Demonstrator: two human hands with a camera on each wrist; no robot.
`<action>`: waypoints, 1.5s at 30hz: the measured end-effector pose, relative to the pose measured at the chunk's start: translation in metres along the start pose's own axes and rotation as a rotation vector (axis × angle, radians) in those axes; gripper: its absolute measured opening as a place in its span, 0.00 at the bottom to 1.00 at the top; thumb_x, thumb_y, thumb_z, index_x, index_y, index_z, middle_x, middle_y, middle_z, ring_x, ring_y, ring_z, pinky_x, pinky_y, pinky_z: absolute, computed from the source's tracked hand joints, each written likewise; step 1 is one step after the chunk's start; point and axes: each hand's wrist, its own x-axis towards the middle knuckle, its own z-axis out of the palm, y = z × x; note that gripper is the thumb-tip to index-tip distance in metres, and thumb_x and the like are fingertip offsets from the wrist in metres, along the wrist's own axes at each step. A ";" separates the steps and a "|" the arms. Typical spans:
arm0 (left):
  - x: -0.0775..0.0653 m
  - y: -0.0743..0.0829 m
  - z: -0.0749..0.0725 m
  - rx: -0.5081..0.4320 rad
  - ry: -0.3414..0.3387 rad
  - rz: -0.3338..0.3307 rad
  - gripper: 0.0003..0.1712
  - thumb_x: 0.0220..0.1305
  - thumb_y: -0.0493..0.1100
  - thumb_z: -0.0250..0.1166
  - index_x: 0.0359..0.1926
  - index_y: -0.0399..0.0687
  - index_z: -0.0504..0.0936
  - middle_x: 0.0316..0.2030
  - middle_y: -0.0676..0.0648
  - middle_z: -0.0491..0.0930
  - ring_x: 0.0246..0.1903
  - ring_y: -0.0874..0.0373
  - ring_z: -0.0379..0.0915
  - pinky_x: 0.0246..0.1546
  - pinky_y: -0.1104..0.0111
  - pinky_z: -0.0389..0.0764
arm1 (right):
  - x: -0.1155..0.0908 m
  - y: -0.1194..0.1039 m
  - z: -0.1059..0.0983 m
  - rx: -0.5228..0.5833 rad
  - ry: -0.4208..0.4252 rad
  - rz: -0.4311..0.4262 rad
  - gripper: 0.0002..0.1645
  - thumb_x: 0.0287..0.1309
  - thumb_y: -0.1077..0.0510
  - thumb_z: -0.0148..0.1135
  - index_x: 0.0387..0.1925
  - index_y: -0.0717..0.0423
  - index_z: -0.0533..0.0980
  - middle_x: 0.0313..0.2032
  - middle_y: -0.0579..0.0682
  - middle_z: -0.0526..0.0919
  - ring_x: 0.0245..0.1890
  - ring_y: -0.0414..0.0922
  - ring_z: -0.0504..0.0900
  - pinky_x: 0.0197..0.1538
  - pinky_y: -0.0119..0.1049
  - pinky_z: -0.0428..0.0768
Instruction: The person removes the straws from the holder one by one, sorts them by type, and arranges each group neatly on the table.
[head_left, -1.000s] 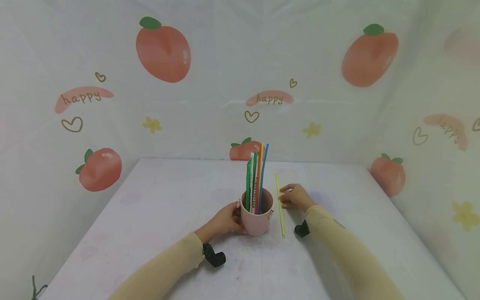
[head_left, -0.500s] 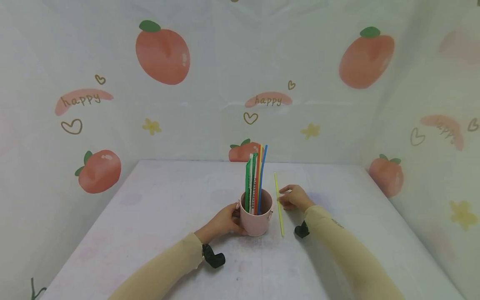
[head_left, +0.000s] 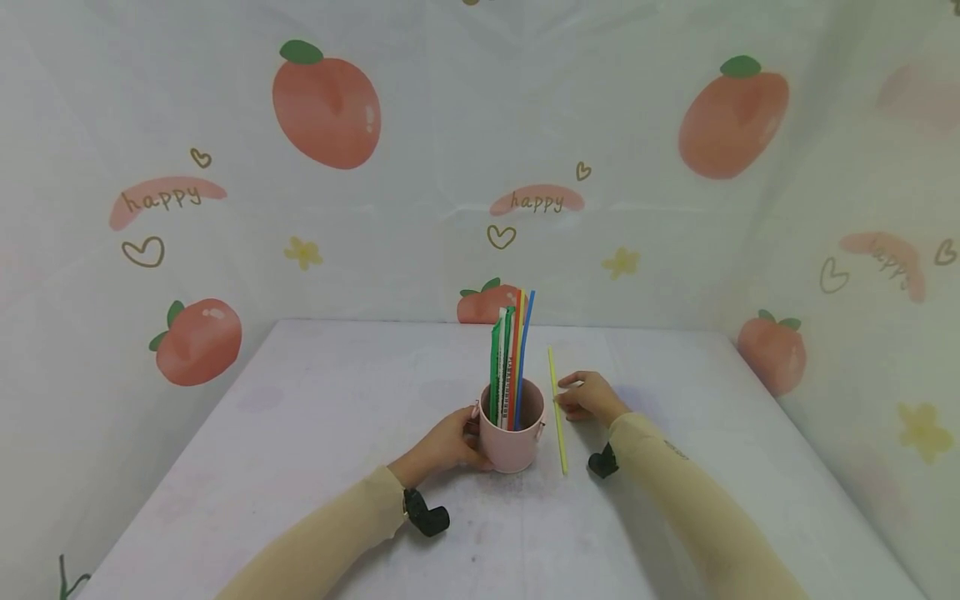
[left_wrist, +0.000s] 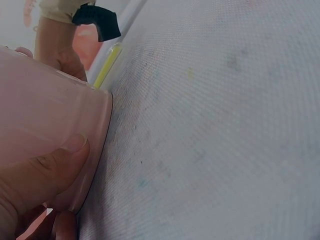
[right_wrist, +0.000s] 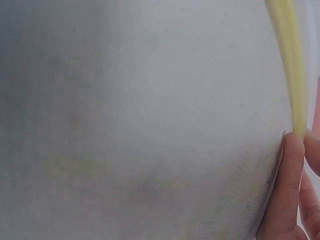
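Note:
A small pink bucket [head_left: 510, 450] stands upright, holding several long straws [head_left: 517, 367], some in green and white wrappers and others bare in red, yellow and blue. My left hand [head_left: 448, 442] grips the bucket's left side; in the left wrist view the thumb [left_wrist: 60, 167] presses low on its wall and the other fingers curl behind. Just right of the bucket, a single yellow straw [head_left: 562, 446] runs away from me along the table. My right hand [head_left: 592, 396] pinches it near its middle, and the right wrist view shows the fingertips [right_wrist: 294, 145] meeting at the yellow straw [right_wrist: 290, 60].
The white tabletop [head_left: 322, 400] spreads out around the bucket and hands. Behind and beside it hangs a pale curtain [head_left: 420, 125] printed with fruit and hearts. Each wrist carries a black camera, such as the left one [head_left: 427, 515].
The right fingertips have drawn in slightly onto the yellow straw. The head view has shifted a little, while the left hand and bucket keep their place.

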 end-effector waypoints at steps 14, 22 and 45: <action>-0.002 0.002 0.001 -0.018 0.000 0.006 0.46 0.37 0.34 0.77 0.61 0.43 0.66 0.50 0.45 0.74 0.49 0.52 0.71 0.48 0.64 0.77 | 0.000 0.002 -0.001 0.023 -0.016 0.001 0.23 0.52 0.64 0.64 0.52 0.62 0.72 0.25 0.49 0.78 0.20 0.39 0.75 0.27 0.30 0.81; -0.002 0.002 0.001 -0.009 0.006 -0.009 0.47 0.37 0.34 0.77 0.61 0.44 0.66 0.50 0.47 0.74 0.49 0.53 0.71 0.49 0.63 0.76 | 0.000 0.003 -0.002 0.037 -0.020 -0.014 0.24 0.52 0.63 0.65 0.51 0.63 0.72 0.25 0.50 0.77 0.22 0.39 0.75 0.28 0.31 0.81; -0.002 0.000 0.000 -0.007 -0.003 0.024 0.47 0.37 0.34 0.77 0.61 0.44 0.66 0.50 0.47 0.75 0.50 0.53 0.71 0.50 0.62 0.75 | -0.020 -0.032 -0.030 0.330 -0.126 -0.162 0.31 0.60 0.60 0.58 0.63 0.65 0.61 0.60 0.65 0.66 0.57 0.58 0.71 0.48 0.38 0.79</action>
